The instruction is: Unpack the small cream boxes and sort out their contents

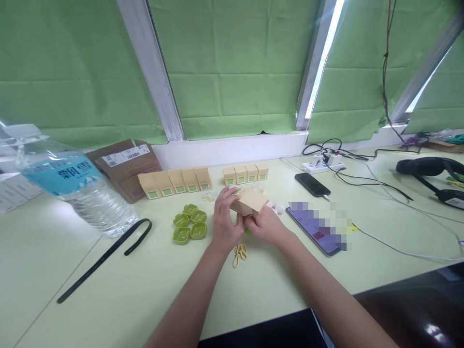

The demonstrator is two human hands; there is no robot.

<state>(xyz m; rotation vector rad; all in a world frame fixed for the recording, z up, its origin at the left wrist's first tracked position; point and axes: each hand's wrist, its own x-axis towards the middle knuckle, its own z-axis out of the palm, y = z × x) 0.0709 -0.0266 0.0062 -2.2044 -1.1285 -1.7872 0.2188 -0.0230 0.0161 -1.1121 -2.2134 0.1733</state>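
At far L, a water bottle (76, 186) w/ blue label is seen, tilted in view; a black strap (101, 258), curled at one end, is laid nr it. Behind, a brown carton (136, 179) is placed, then a row of five kraft boxes (177, 181), w/ five green dishes (198, 231) grouped in front. A kraft box (253, 200) is held up over the table, mid-view, btwn both hands: its L side is gripped by the L hand (225, 220), fingers vs. thumb; its lower edge is met by bent fingers of the R hand (267, 226), grip there can't be told (partly hidden). Yellow loops (239, 252) are piled below; four small boxes (240, 175) are lined up behind. To R, two phones (311, 185) are laid, then headphones (431, 166).
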